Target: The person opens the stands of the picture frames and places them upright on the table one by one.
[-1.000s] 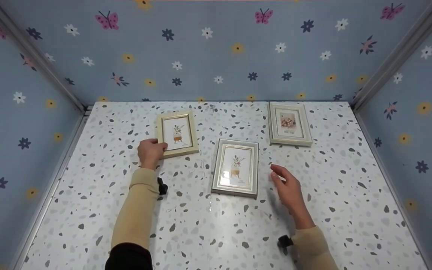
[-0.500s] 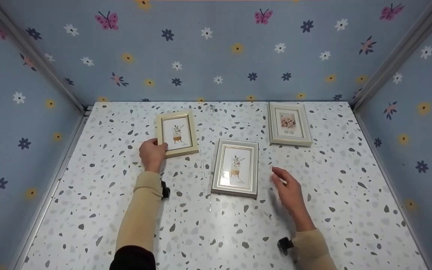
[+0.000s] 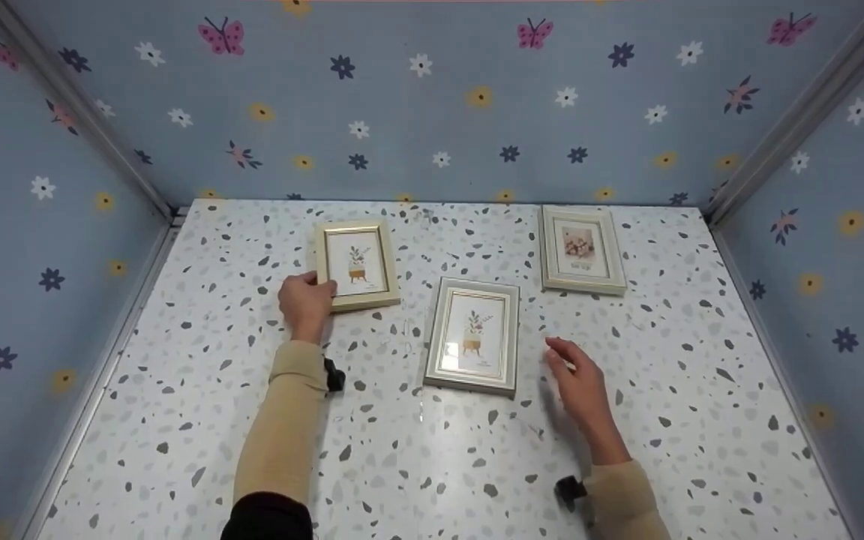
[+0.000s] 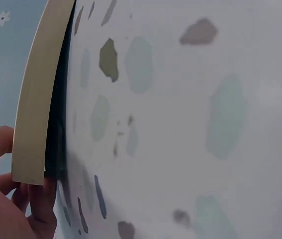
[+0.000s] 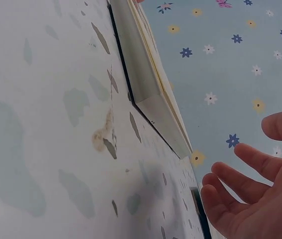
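At the back left of the table, my left hand (image 3: 304, 306) grips the lower left corner of a gold picture frame (image 3: 394, 285) with a potted-plant print. In the left wrist view, the thumb is on the face side of this gold frame (image 4: 36, 99) and the fingers reach under its edge. A silver picture frame (image 3: 507, 337) with a similar print lies face up in the middle. To the right of it, apart from it, my right hand (image 3: 578, 382) hovers with relaxed, slightly bent fingers, holding nothing. In the right wrist view, these fingers (image 5: 245, 184) are spread beside the silver frame (image 5: 145, 84).
A cream picture frame (image 3: 608, 255) with a pinkish picture lies at the back right, near the back wall (image 3: 432, 97). Flower-patterned walls enclose the speckled white table (image 3: 417, 465) at the back and both sides.
My left forearm has shifted slightly to the right, its grip on the gold picture frame kept. My right hand has moved a little lower. The head view has shifted slightly.
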### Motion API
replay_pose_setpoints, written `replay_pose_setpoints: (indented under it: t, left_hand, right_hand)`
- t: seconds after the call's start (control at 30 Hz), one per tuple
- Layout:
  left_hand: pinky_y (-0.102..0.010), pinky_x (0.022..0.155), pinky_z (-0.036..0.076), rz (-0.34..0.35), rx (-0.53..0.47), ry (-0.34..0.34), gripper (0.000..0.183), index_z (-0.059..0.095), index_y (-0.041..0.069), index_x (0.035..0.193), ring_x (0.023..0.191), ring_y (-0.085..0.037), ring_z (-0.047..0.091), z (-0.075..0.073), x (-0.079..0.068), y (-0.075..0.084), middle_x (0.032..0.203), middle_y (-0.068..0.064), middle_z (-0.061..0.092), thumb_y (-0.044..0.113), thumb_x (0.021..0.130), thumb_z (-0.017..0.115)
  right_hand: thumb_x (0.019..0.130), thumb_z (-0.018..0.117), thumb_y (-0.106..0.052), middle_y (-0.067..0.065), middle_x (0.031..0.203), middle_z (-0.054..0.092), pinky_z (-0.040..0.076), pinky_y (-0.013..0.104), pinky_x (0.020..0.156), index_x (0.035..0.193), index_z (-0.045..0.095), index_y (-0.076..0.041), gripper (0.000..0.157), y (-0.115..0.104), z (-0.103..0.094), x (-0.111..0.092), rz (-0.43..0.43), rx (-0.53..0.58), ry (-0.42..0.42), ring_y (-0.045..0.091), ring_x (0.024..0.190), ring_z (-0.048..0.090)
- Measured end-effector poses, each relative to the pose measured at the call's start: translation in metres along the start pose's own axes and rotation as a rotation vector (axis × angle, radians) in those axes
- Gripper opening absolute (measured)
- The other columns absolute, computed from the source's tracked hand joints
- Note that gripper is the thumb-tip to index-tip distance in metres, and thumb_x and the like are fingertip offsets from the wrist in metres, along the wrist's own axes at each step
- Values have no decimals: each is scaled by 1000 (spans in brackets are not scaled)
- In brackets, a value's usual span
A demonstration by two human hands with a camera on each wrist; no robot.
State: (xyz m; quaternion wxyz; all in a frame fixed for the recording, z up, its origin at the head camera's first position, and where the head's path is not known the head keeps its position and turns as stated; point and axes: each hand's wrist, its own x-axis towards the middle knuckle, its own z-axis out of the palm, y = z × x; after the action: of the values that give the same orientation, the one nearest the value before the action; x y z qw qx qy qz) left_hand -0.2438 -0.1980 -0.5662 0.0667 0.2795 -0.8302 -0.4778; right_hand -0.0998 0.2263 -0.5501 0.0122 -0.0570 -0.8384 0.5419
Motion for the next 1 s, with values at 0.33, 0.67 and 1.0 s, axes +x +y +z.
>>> replay_pose_setpoints:
  t: [0.33,0.67,1.0]
  left_hand:
    - [-33,92,51,-20,-153,-88,52,59,4,136,116,-25,58,-2,4,-2,129,-15,61,14,87,74]
    - [-33,99,47,-122,-221,-165,59,47,15,149,121,-23,57,-4,12,0,139,-12,55,25,95,69]
    - [-31,96,49,-205,-404,-161,60,45,22,151,119,-18,58,-5,9,-5,139,-7,55,24,96,69]
  right_hand:
    - [104,56,-22,14,132,61,43,47,103,131,62,-3,34,0,-2,-1,9,0,10,29,125,53]
    - [103,57,-24,11,131,62,43,47,103,133,62,-6,35,0,-5,-1,23,-5,2,26,126,53]
    - [103,57,-22,10,133,61,41,46,106,133,60,-4,35,3,-5,1,4,13,-18,26,125,54]
